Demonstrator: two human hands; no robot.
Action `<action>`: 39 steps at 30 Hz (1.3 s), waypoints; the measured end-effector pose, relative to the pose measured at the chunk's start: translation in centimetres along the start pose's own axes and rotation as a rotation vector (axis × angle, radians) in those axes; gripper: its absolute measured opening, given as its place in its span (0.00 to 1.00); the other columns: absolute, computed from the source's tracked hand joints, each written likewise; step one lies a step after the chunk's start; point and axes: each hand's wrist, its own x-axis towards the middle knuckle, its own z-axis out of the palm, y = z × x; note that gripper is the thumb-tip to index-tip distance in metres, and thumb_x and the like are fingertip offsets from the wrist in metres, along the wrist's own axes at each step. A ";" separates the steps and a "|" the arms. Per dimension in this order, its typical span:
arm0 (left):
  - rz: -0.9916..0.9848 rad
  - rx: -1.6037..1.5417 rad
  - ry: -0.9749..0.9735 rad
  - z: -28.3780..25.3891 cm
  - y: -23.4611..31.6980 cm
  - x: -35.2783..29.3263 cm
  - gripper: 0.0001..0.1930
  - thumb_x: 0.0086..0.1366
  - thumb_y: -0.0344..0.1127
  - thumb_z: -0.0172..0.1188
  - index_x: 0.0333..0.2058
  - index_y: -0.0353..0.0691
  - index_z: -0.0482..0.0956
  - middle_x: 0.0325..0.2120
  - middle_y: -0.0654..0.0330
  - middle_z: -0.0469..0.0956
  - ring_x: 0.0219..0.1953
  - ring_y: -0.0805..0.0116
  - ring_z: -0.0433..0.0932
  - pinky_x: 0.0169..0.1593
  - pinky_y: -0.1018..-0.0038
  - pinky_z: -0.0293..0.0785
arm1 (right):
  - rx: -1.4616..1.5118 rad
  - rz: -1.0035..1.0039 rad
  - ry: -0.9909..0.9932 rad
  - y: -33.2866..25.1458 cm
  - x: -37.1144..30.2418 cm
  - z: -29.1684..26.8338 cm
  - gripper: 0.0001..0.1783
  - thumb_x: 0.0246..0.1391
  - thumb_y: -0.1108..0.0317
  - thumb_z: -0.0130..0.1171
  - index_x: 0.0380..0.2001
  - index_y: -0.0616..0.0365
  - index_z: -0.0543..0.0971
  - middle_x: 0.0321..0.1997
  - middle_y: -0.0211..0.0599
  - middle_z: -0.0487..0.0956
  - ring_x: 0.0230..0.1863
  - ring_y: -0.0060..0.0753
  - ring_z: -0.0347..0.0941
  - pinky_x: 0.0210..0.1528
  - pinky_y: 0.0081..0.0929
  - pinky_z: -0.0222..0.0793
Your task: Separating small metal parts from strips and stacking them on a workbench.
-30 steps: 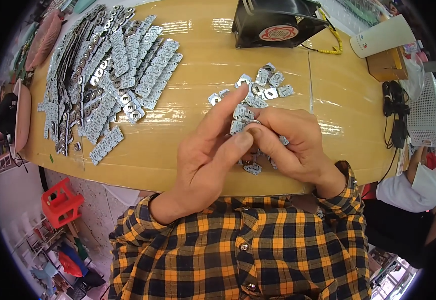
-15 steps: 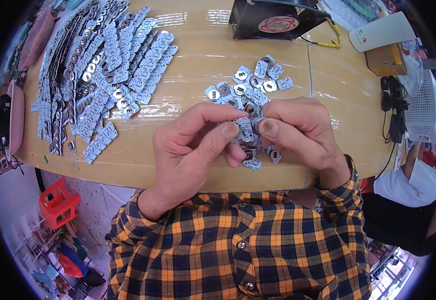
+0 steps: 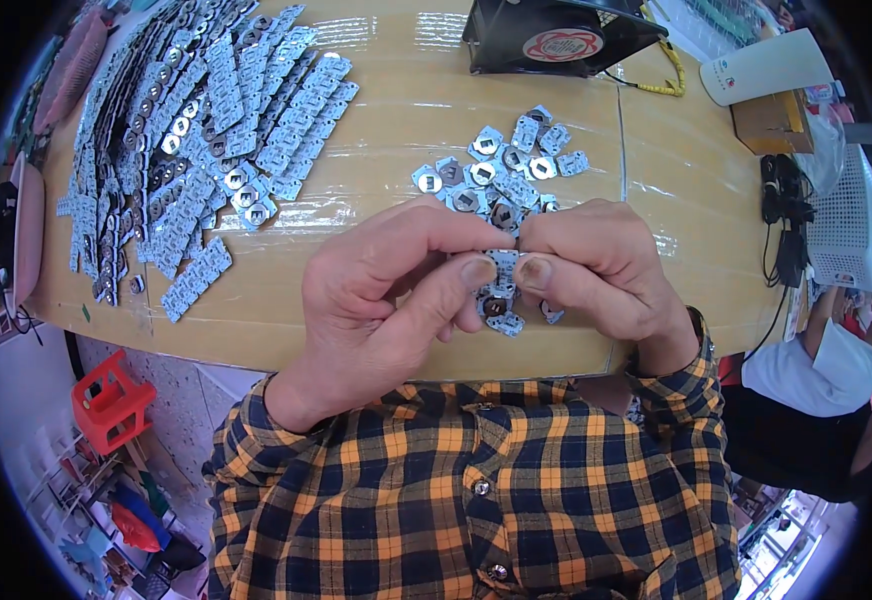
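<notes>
Between my two hands is a small pale circuit board (image 3: 503, 262), pinched from both sides near the table's front edge. My left hand (image 3: 386, 290) grips it with thumb and forefinger, the other fingers curled beneath. On the opposite side my right hand (image 3: 601, 270) closes thumb and forefinger on it, knuckles bent. The fingertips hide part of the board and whatever lies behind it. Just beyond and below the hands are loose small circuit boards (image 3: 483, 174), several with round metal battery holders. Some of this pile is covered by my fingers.
Stacked strips of joined circuit boards (image 3: 301, 125) spread over the table's left side. A black box fan (image 3: 556, 40) stands at the back. To the right are a white cup (image 3: 766, 68) on a cardboard box (image 3: 771, 122), black cables (image 3: 784, 225) and a white basket (image 3: 846, 225). Another person (image 3: 816, 370) sits at right.
My right fingertips have turned and drawn in against the board, which now sits level between both hands. The round metal part seen at my right fingertips is now hidden.
</notes>
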 end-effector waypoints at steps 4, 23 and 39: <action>-0.009 0.034 -0.045 -0.8 0.0 0.2 0.08 0.64 0.22 0.56 0.41 0.32 0.79 0.30 0.62 0.76 0.25 0.82 0.76 0.24 0.87 0.69 | -0.129 -0.092 -0.007 0.3 0.5 0.2 0.16 0.58 0.66 0.55 0.19 0.62 0.72 0.15 0.34 0.69 0.15 0.33 0.67 0.20 0.28 0.57; -0.211 -0.625 -0.083 -1.1 -1.4 1.8 0.09 0.65 0.26 0.58 0.42 0.28 0.76 0.31 0.55 0.80 0.29 0.73 0.81 0.32 0.79 0.80 | 0.922 0.372 0.133 0.6 1.3 0.8 0.20 0.66 0.59 0.46 0.25 0.64 0.69 0.13 0.30 0.65 0.13 0.18 0.60 0.14 0.17 0.59; 0.436 0.330 0.118 -1.8 -1.4 1.6 0.12 0.60 0.17 0.58 0.43 0.28 0.76 0.34 0.53 0.79 0.36 0.69 0.78 0.39 0.79 0.75 | 0.379 0.298 0.204 0.2 1.5 1.4 0.15 0.66 0.63 0.47 0.28 0.60 0.74 0.17 0.23 0.70 0.15 0.09 0.62 0.18 0.11 0.55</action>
